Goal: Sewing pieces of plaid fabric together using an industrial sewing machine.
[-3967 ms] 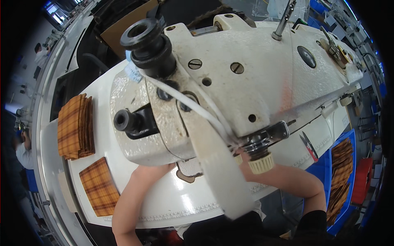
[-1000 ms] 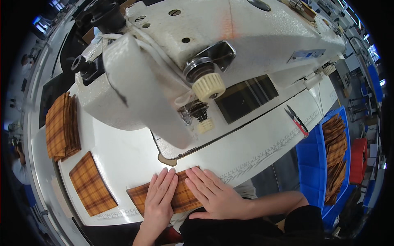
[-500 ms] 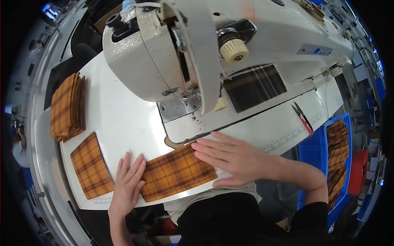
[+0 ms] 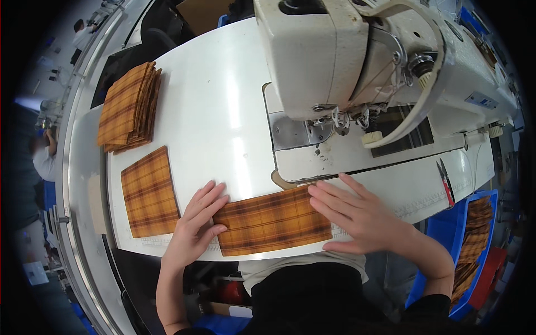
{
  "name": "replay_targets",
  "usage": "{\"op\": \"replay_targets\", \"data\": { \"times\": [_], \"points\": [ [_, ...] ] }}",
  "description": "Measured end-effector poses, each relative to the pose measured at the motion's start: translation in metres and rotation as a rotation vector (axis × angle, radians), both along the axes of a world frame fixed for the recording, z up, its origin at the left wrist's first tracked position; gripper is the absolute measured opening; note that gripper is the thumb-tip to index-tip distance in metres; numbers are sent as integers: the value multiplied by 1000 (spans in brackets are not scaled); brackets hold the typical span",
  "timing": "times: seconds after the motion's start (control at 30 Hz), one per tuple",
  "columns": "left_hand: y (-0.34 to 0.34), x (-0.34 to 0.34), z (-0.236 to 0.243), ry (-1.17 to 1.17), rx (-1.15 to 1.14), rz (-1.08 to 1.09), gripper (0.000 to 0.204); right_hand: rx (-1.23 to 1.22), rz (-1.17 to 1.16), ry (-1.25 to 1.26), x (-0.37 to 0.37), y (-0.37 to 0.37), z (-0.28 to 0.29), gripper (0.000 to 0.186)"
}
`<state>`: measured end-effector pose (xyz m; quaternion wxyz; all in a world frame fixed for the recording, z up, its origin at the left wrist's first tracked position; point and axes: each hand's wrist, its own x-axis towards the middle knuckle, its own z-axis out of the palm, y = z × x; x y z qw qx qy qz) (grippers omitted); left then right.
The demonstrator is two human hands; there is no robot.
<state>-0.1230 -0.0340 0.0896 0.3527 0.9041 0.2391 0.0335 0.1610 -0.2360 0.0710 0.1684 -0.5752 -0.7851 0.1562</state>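
Left hand (image 4: 192,229) & right hand (image 4: 368,218) have moved apart vs. 1 s ago: flat over the middle of the long orange-brown plaid fabric panel (image 4: 273,220) then, at its two short ends now. View's swung too, so the glossy off-white metal sewing machine (image 4: 312,61) sits upper R.

Hand state: left has fingers close tog., thumb apart & over the panel's L edge; right is spread, fingertips on the upper R corner, thumb nr the lower R. No pinch visible on either.

Risks, my read: panel could skew or pucker if one hand pushes harder, b/c it's only steadied at the ends. Lower edge lies v. close to the front rim of the smooth white table (image 4: 212,111), so a pull toward the body might let it slip off. Upper edge is right by the tan-edged slot (image 4: 283,180) at the machine bed's corner; dragged across, it could snag there.

Looks: panel's flat on the table in front of the body, approx. crosswise, w/ dark brown bands running both ways. Lower edge bows a bit (maybe lens). No big creases; can't tell if 1 layer or 2.
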Motion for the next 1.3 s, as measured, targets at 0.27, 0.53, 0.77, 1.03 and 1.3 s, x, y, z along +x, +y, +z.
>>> {"op": "replay_targets", "data": {
  "times": [0.27,0.53,0.77,1.03,1.3],
  "points": [
    [-32,52,2,-73,95,-11,37,48,-19,-4,-15,1,0,73],
    [-47,68,7,-184,-180,8,24,228,-470,497,-30,-9,5,53],
    [-54,79,30,-248,-238,-38,23,44,-469,959,-52,0,4,14],
    [-55,80,30,-263,-350,-4,9,135,-424,873,-62,0,6,15],
    [-54,80,30,-263,-462,50,8,197,-459,910,-66,3,5,14]
  ]
}}
